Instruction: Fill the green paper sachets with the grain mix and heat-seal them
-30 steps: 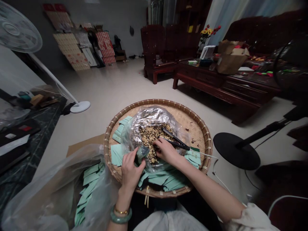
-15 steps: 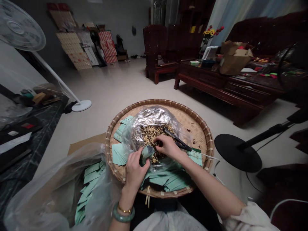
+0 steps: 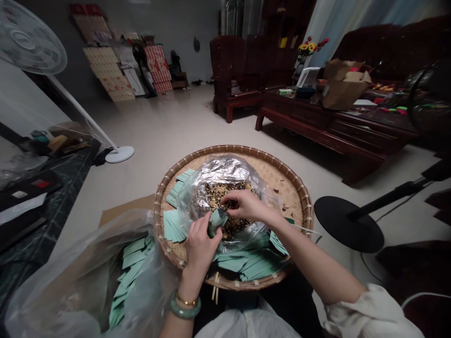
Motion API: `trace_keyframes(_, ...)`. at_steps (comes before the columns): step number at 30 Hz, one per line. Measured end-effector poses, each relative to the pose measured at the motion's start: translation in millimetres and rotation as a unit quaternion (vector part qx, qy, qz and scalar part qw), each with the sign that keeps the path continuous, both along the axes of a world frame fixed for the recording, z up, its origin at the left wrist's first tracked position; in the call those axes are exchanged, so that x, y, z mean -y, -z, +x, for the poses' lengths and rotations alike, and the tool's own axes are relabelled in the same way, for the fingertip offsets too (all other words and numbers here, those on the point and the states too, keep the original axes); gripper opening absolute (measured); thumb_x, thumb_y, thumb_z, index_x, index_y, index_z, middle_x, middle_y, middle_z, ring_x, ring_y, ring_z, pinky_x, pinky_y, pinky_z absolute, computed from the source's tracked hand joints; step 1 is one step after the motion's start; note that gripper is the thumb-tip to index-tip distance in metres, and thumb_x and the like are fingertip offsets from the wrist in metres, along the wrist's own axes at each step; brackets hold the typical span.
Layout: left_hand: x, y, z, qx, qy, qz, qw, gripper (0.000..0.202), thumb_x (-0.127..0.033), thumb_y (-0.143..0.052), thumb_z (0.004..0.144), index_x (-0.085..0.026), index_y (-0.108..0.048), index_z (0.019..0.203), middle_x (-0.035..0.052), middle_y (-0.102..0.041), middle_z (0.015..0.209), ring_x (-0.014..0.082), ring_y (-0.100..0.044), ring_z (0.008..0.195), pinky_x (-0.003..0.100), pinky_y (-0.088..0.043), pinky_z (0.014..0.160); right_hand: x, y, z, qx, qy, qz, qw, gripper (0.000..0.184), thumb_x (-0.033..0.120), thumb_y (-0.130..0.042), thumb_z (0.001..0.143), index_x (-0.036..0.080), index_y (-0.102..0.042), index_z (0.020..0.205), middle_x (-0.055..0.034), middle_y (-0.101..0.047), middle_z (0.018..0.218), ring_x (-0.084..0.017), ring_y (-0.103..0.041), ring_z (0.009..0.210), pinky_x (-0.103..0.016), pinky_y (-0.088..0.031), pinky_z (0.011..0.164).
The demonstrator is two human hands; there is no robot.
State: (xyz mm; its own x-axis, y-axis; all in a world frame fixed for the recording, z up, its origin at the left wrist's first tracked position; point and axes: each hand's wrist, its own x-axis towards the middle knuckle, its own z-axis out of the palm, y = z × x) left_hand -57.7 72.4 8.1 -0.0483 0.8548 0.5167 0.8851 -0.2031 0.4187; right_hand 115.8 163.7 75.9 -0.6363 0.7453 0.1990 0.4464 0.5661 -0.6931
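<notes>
My left hand [image 3: 201, 239] grips a small green packet [image 3: 217, 221] between thumb and fingers, its mouth tilted up toward the right. At that mouth, the fingers of my right hand [image 3: 241, 205] are pinched together; what they hold is hidden. Beneath both hands lies a heap of yellow and dark dried bits [image 3: 218, 188] in a clear and silvery plastic bag [image 3: 225, 164]. The bag rests in a round woven bamboo tray [image 3: 292, 188]. Flat green packets [image 3: 252, 264] are piled along the tray's near edge, with more fanned packets [image 3: 173, 226] at its left.
Left of the tray, a large clear plastic bag [image 3: 81, 263] contains many green packets [image 3: 130, 274]. A white fan [image 3: 120, 154] stands behind it. To the right are a black stand base [image 3: 348, 224] and a dark wooden table [image 3: 303, 112]. A white cable [image 3: 307, 229] crosses the tray's right rim.
My right hand has moved up from the heap to the packet's mouth. The black corded tool seen beside it earlier is now out of sight. My left hand has shifted slightly right.
</notes>
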Motion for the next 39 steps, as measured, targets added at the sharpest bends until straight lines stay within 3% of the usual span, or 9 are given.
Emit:
trace_keyframes(10,-2,1.8,2,0.000,-0.003,0.005,1.000,0.043,-0.022,-0.060,0.074,-0.014,-0.057,0.116,0.0104,-0.068,0.097,0.0259,-0.060,0.090,0.037,-0.049,0.077,11,-12.5,-8,0.068,-0.013,0.057,0.996,0.040,0.003,-0.064,0.069,0.015,-0.063,0.108,-0.0078,-0.068,0.101,-0.020,-0.062,0.091,-0.032,-0.047,0.081)
trace_keyframes(19,-2,1.2,4,0.003,-0.009,0.008,1.000,0.044,-0.022,-0.060,0.075,-0.015,-0.057,0.118,0.0103,-0.068,0.097,0.0260,-0.060,0.089,0.037,-0.049,0.077,22,-18.2,-11,-0.003,-0.040,0.033,0.999,0.047,0.000,-0.056,0.072,0.019,-0.057,0.114,-0.0067,-0.064,0.106,-0.016,-0.061,0.090,-0.031,-0.050,0.079)
trace_keyframes(21,-2,1.0,3,0.006,-0.010,0.007,1.000,0.044,-0.022,-0.060,0.075,-0.016,-0.056,0.118,0.0103,-0.068,0.097,0.0260,-0.060,0.089,0.038,-0.049,0.077,21,-15.3,-11,-0.030,-0.035,0.020,0.999,0.045,-0.001,-0.052,0.073,0.020,-0.058,0.113,-0.0057,-0.064,0.105,-0.016,-0.061,0.091,-0.030,-0.051,0.078)
trace_keyframes(24,-1,1.2,2,0.007,-0.009,0.001,1.000,0.044,-0.023,-0.060,0.075,-0.015,-0.056,0.118,0.0105,-0.068,0.098,0.0256,-0.059,0.089,0.037,-0.050,0.076,13,-7.3,-8,-0.072,0.025,-0.002,0.997,0.040,0.001,-0.046,0.078,0.019,-0.059,0.111,-0.0057,-0.065,0.104,-0.014,-0.062,0.091,-0.028,-0.052,0.077)
trace_keyframes(27,0,1.7,2,0.009,-0.007,0.001,1.000,0.043,-0.023,-0.060,0.075,-0.014,-0.057,0.117,0.0109,-0.067,0.098,0.0255,-0.059,0.088,0.036,-0.050,0.074,1,2.1,-7,-0.043,0.078,0.014,0.996,0.038,0.002,-0.048,0.078,0.017,-0.060,0.111,-0.0074,-0.066,0.104,-0.016,-0.063,0.093,-0.033,-0.051,0.083)
trace_keyframes(34,1,0.9,0,0.009,-0.008,0.002,1.000,0.043,-0.022,-0.059,0.076,-0.016,-0.056,0.118,0.0101,-0.067,0.096,0.0248,-0.060,0.086,0.035,-0.049,0.072,-28,24.1,-27,0.092,-0.003,0.101,0.991,0.057,0.004,-0.062,0.070,0.008,-0.049,0.126,-0.0186,-0.049,0.132,-0.027,-0.045,0.123,-0.040,-0.037,0.103)
trace_keyframes(39,0,1.2,-2,0.010,-0.011,0.004,1.000,0.043,-0.023,-0.059,0.076,-0.015,-0.057,0.118,0.0102,-0.067,0.095,0.0248,-0.059,0.086,0.036,-0.050,0.072,-45,32.4,-41,0.156,-0.002,0.109,0.982,0.066,0.008,-0.069,0.063,0.011,-0.046,0.125,-0.0168,-0.052,0.120,-0.028,-0.049,0.111,-0.041,-0.041,0.091)
